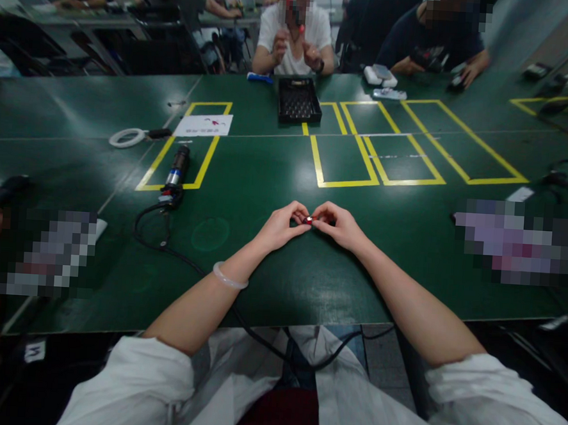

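Above the green table (pixel 260 294), both my hands meet around one small red part (pixel 308 221) with a pale shiny spot. My left hand (pixel 286 225) pinches it from the left between thumb and fingers. From the other side, the fingertips of my right hand (pixel 335 224) are closed on it too. Fingers cover most of the part, and it is too small to tell its kind. A pale bracelet (pixel 230 277) circles my left wrist.
A black electric screwdriver (pixel 175 170) lies at the left, its cable (pixel 185 261) running toward my lap. Farther off are a black tray (pixel 299 101), a printed sheet (pixel 203 125), a white coil (pixel 127 138) and yellow tape outlines (pixel 348 184). People sit across the table.
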Action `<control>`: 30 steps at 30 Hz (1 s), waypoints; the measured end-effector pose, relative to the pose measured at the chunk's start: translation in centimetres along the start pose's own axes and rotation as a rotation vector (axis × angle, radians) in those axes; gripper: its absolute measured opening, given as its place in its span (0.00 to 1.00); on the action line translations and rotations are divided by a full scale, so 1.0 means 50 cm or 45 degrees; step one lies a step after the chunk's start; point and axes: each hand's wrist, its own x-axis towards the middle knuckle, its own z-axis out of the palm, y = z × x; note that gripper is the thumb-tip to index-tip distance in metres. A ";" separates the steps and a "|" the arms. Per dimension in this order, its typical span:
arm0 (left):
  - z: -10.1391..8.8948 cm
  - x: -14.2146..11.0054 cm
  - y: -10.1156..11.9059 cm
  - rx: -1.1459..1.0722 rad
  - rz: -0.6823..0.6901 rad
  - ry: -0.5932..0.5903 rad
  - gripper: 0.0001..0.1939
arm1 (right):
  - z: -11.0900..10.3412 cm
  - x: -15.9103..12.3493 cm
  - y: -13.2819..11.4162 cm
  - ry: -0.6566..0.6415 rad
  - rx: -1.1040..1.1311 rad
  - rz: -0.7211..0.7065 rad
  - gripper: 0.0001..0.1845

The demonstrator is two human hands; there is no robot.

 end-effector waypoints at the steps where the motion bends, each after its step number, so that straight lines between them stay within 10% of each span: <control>1: 0.000 0.000 -0.001 -0.002 -0.009 -0.008 0.12 | 0.000 0.000 0.000 0.001 -0.010 -0.008 0.09; 20: -0.030 0.006 -0.009 0.015 -0.083 -0.038 0.18 | -0.002 -0.001 0.003 -0.025 -0.147 0.026 0.09; 26: -0.159 0.024 -0.069 0.398 -0.261 0.423 0.17 | 0.001 0.001 0.000 -0.058 -0.119 0.058 0.09; 30: -0.305 -0.004 -0.128 0.926 -0.587 0.403 0.23 | 0.002 0.001 0.000 -0.065 -0.108 0.073 0.09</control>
